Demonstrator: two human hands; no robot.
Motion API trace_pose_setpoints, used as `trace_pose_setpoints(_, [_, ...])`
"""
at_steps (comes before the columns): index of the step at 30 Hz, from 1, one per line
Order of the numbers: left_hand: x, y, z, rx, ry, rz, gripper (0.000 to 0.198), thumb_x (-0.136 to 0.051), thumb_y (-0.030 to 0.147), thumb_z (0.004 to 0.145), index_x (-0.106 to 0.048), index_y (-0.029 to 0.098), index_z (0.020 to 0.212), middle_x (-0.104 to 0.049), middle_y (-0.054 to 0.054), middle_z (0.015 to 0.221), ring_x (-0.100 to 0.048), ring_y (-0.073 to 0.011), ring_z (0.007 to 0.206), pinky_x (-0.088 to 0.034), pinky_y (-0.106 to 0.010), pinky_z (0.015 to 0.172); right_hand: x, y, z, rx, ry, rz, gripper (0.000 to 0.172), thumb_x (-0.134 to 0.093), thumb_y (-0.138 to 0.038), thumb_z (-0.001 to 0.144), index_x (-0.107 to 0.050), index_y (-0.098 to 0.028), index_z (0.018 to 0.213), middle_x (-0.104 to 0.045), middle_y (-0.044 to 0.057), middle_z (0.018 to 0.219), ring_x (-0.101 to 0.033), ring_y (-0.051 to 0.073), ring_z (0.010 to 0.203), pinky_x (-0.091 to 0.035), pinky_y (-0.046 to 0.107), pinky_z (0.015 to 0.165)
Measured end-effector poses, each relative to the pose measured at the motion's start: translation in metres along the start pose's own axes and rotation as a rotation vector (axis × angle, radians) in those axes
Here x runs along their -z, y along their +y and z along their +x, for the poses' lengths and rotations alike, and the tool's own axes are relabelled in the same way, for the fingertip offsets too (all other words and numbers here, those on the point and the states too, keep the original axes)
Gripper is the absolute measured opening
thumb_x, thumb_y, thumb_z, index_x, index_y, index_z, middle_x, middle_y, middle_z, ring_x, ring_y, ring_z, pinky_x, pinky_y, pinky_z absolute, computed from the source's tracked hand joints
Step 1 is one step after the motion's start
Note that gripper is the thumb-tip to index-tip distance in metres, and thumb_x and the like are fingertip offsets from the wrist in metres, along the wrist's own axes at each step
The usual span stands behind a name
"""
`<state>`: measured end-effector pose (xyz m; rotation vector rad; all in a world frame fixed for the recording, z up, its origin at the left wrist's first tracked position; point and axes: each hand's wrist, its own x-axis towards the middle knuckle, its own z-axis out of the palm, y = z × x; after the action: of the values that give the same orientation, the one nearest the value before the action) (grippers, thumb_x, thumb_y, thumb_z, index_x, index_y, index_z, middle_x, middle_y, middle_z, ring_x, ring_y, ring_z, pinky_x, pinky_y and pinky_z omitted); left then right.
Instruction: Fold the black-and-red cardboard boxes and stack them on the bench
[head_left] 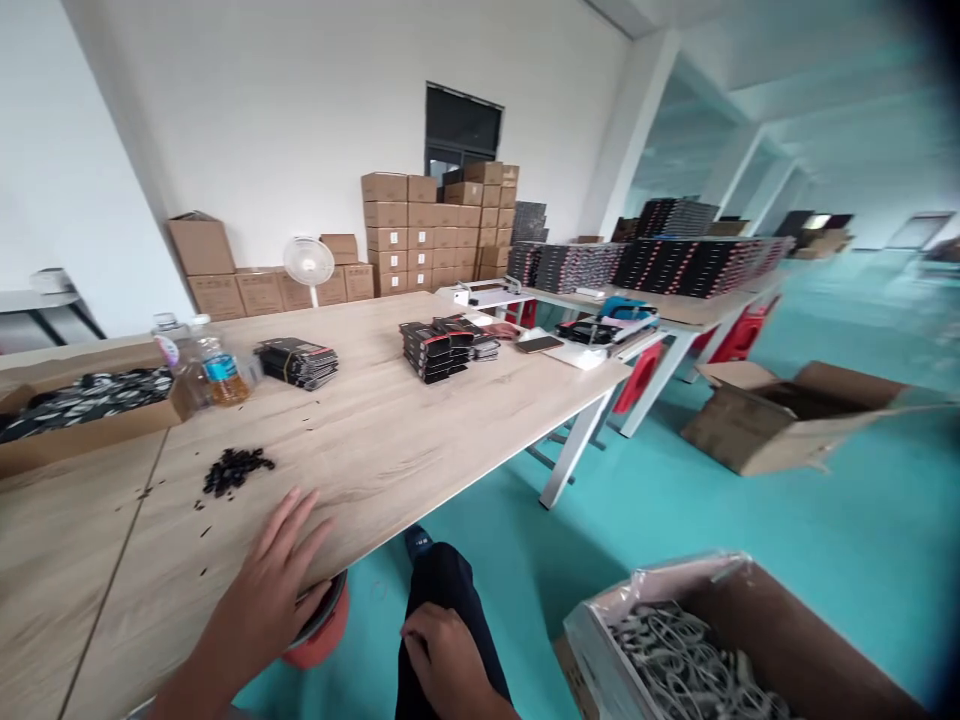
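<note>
My left hand (274,590) lies flat with fingers spread on the near edge of a light wooden table (360,440); it holds nothing. My right hand (442,660) rests on my dark trouser leg below the table edge, fingers curled loosely, with nothing visible in it. A small heap of black bits (236,468) lies on the table just beyond my left hand. Further off sit two stacks of black packets (296,360), (435,350) and plastic bottles (214,365).
A cardboard box of white cables (697,650) stands on the teal floor at my right. An open empty carton (787,410) lies further right. A box of black items (75,405) sits at the table's left. Cartons and a white fan (309,262) line the back wall.
</note>
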<state>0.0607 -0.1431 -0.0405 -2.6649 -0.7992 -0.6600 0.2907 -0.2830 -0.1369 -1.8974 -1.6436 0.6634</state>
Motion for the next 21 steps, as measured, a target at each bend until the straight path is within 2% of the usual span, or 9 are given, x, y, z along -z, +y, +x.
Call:
trace_pose_setpoints(4, [-0.008, -0.004, 0.001, -0.054, 0.060, 0.051, 0.046, -0.059, 0.035, 0.087, -0.056, 0.024, 0.131, -0.038, -0.011, 0.155, -0.028, -0.0363, 0.145, -0.024, -0.056, 0.117, 0.004, -0.003, 0.007, -0.012, 0.030, 0.160, 0.029, -0.050, -0.010, 0.081, -0.074, -0.022, 0.090, -0.071, 0.004, 0.091, -0.065, 0.017, 0.084, -0.045, 0.023, 0.075])
trace_pose_setpoints(9, [-0.016, -0.005, 0.004, -0.043, 0.065, 0.098, 0.045, -0.058, 0.039, 0.087, -0.057, 0.026, 0.131, -0.041, -0.011, 0.154, -0.031, -0.0347, 0.144, -0.008, -0.058, 0.120, -0.013, 0.012, -0.001, -0.044, -0.077, 0.219, 0.032, -0.051, -0.005, 0.074, -0.077, -0.020, 0.085, -0.072, 0.003, 0.083, -0.066, 0.016, 0.074, -0.046, 0.021, 0.069])
trace_pose_setpoints(12, [-0.015, -0.005, 0.006, -0.030, 0.019, 0.107, 0.048, -0.058, 0.042, 0.088, -0.055, 0.026, 0.133, -0.036, -0.010, 0.157, -0.028, -0.0343, 0.146, -0.006, -0.058, 0.120, -0.024, 0.019, -0.011, -0.020, -0.121, 0.215, 0.032, -0.052, -0.005, 0.073, -0.077, -0.020, 0.086, -0.072, 0.003, 0.085, -0.065, 0.016, 0.072, -0.046, 0.021, 0.065])
trace_pose_setpoints(15, [-0.010, -0.003, 0.009, -0.028, -0.025, 0.101, 0.053, -0.055, 0.044, 0.090, -0.049, 0.027, 0.139, -0.029, -0.011, 0.160, -0.023, -0.0343, 0.147, -0.008, -0.061, 0.119, -0.024, 0.017, -0.018, 0.026, -0.170, 0.214, 0.031, -0.052, -0.006, 0.073, -0.076, -0.019, 0.086, -0.071, 0.005, 0.085, -0.065, 0.016, 0.071, -0.046, 0.022, 0.065])
trace_pose_setpoints(18, [-0.004, -0.001, 0.013, -0.034, -0.040, 0.096, 0.059, -0.054, 0.043, 0.090, -0.040, 0.028, 0.146, -0.025, -0.012, 0.161, -0.019, -0.0341, 0.148, -0.011, -0.063, 0.117, -0.015, 0.009, -0.019, 0.074, -0.180, 0.229, 0.029, -0.051, -0.008, 0.073, -0.075, -0.018, 0.087, -0.070, 0.005, 0.085, -0.064, 0.016, 0.071, -0.046, 0.023, 0.067])
trace_pose_setpoints(21, [-0.003, -0.001, 0.015, -0.047, -0.020, 0.077, 0.064, -0.054, 0.043, 0.090, -0.034, 0.028, 0.149, -0.023, -0.012, 0.162, -0.019, -0.0340, 0.149, -0.012, -0.063, 0.117, 0.002, 0.002, -0.025, 0.114, -0.115, 0.270, 0.029, -0.050, -0.009, 0.074, -0.073, -0.019, 0.089, -0.069, 0.005, 0.088, -0.063, 0.016, 0.074, -0.047, 0.023, 0.068])
